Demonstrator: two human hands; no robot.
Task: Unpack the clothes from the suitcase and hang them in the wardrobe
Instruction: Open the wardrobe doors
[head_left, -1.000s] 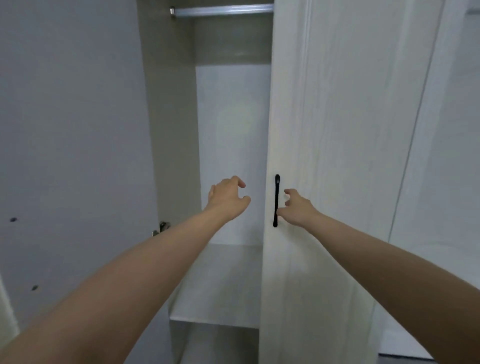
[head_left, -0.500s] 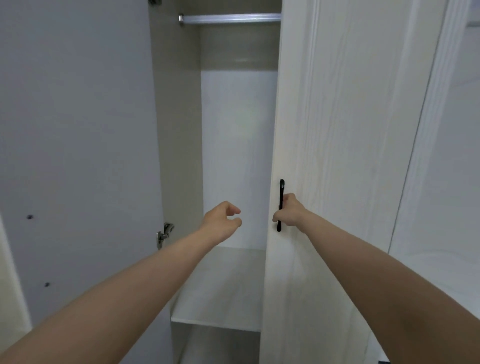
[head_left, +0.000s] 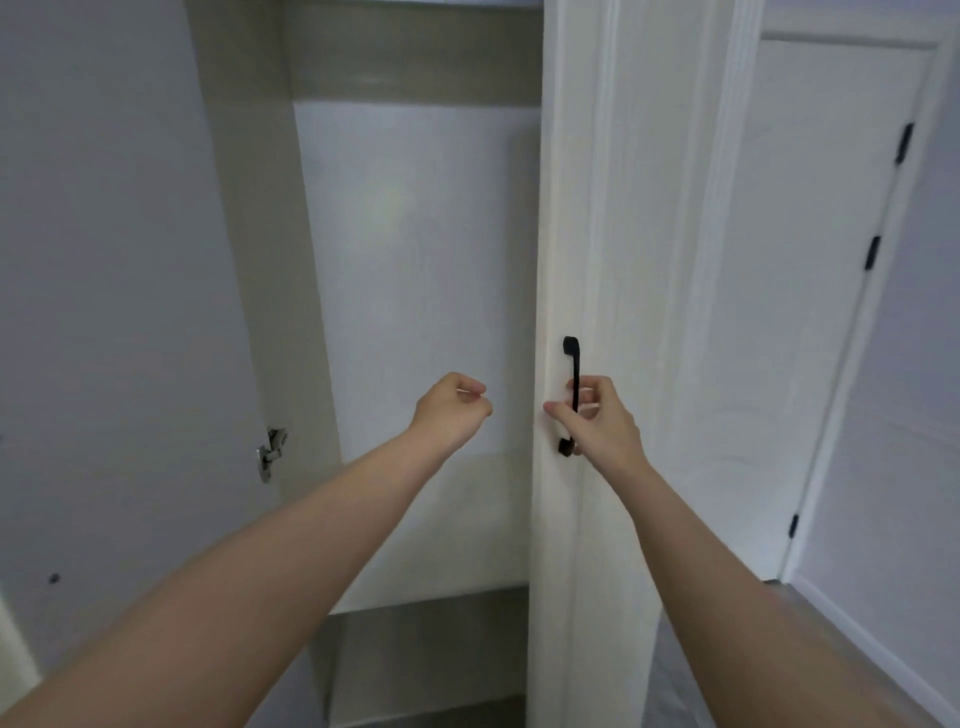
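Observation:
The wardrobe stands in front of me with its left door (head_left: 119, 312) swung wide and its right door (head_left: 613, 260) partly swung out. My right hand (head_left: 597, 421) grips the black bar handle (head_left: 571, 364) on the right door, fingers curled round it. My left hand (head_left: 452, 413) hovers in front of the wardrobe's bare interior (head_left: 415, 260), fingers loosely curled and holding nothing. No suitcase, clothes or hangers are in view.
A white shelf (head_left: 441, 530) runs across the wardrobe inside, with a darker compartment below it. A metal hinge (head_left: 270, 452) sits on the left side panel. A white room door (head_left: 831, 286) with black hinges stands to the right, beside a wall and floor strip.
My right hand has closed round the black handle and the right door has swung outward. The view has dropped, so the hanging rail has left the frame. My left hand stays in the air.

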